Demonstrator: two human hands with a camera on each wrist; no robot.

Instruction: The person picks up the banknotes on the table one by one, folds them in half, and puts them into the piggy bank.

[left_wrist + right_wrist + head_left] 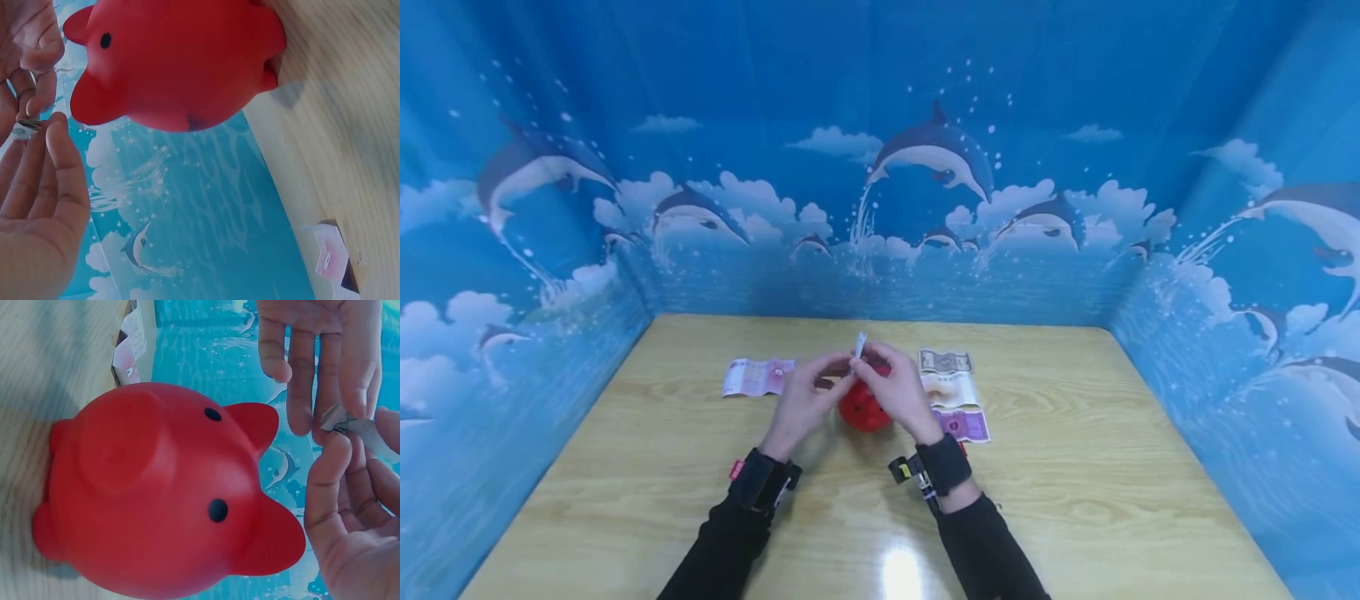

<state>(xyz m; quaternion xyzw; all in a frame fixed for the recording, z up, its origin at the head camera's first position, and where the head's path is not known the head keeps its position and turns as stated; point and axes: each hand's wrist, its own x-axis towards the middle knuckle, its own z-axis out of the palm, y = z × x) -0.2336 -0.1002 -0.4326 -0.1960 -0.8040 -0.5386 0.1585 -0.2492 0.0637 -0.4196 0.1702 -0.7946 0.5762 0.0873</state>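
Above a red piggy bank (863,410), both hands meet and pinch a small folded banknote (860,343) between thumbs and fingertips. The left hand (808,400) holds the note from the left, and the right hand (901,390) from the right. Seen from the right wrist, the folded note (340,422) is narrow and pale with dark print. The piggy bank (162,494) stands upright on the table, its snout and black eyes facing the right wrist camera. The hands are beside its ears, apart from them in both wrist views. Its top is partly hidden by the hands in the head view.
A pinkish-purple banknote (758,377) lies left of the piggy bank. To its right, a grey note (945,362), a pale yellowish note (950,389) and a purple note (966,425) lie in a column. A blue dolphin-print curtain (880,275) surrounds the wooden table (1075,483).
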